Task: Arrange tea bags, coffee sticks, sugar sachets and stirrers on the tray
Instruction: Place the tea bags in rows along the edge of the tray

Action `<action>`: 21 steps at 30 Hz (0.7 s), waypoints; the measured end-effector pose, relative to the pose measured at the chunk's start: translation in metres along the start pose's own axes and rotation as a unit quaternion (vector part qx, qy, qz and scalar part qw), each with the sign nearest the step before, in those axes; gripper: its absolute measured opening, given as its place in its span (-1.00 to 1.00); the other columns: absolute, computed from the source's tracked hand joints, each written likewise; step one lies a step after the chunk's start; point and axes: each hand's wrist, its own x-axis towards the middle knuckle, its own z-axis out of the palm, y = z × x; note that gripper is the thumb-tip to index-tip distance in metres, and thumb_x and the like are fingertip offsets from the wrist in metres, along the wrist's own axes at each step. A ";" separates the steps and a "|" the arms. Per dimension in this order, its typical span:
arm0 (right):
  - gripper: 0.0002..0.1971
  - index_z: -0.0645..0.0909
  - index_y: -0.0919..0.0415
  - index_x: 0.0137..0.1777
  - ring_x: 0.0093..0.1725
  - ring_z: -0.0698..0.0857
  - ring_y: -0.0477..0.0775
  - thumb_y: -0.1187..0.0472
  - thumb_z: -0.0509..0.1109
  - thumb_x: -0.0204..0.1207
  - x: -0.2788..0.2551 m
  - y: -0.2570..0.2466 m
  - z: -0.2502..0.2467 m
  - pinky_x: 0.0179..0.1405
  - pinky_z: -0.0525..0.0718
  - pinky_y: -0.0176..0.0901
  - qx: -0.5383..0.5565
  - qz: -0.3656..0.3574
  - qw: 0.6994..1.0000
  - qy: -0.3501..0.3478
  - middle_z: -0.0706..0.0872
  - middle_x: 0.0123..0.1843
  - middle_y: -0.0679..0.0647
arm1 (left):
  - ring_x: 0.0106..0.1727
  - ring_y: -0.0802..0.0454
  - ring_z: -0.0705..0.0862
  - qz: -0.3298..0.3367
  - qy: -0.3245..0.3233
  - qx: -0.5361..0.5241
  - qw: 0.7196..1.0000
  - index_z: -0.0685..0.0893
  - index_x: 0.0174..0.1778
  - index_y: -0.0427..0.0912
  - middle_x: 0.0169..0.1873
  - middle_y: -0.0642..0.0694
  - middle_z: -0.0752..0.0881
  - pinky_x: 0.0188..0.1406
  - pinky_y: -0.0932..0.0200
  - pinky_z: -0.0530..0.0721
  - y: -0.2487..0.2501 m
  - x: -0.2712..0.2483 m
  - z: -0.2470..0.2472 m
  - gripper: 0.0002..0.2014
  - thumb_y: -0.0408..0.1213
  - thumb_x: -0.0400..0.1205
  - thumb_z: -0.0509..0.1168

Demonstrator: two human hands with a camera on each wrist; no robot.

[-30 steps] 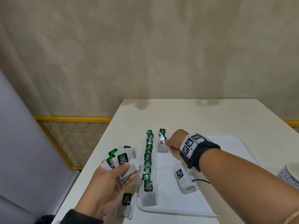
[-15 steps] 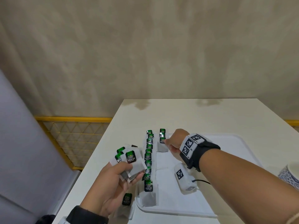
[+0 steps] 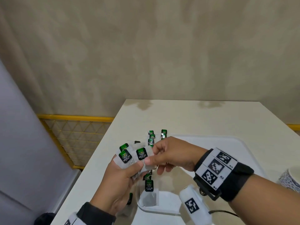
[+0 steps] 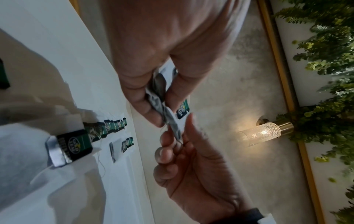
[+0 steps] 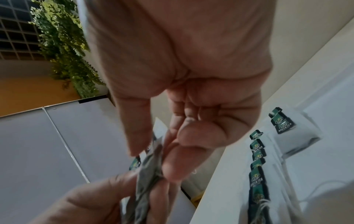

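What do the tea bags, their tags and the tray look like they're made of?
Tea bags: thin, translucent filter paper, probably; dark contents show through.
Tags: glossy printed card, green and black, on thin string.
Tray: smooth white, likely plastic, with a rounded raised rim.

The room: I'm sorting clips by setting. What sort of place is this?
Likely a café or hotel lounge: a wall lamp amid hanging greenery, and a white tray with rows of tea bags.
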 end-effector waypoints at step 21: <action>-0.70 0.55 0.22 -0.24 -0.53 0.45 -0.05 0.07 0.23 0.67 0.042 0.040 -0.047 -0.42 0.45 -0.30 -0.283 0.215 0.924 0.139 0.66 -0.26 0.10 | 0.08 -0.38 0.72 -0.103 0.139 -0.065 0.983 0.62 0.17 -0.38 0.10 -0.42 0.74 -0.41 0.02 0.81 -0.006 0.009 -0.010 -0.80 -0.52 0.67 0.20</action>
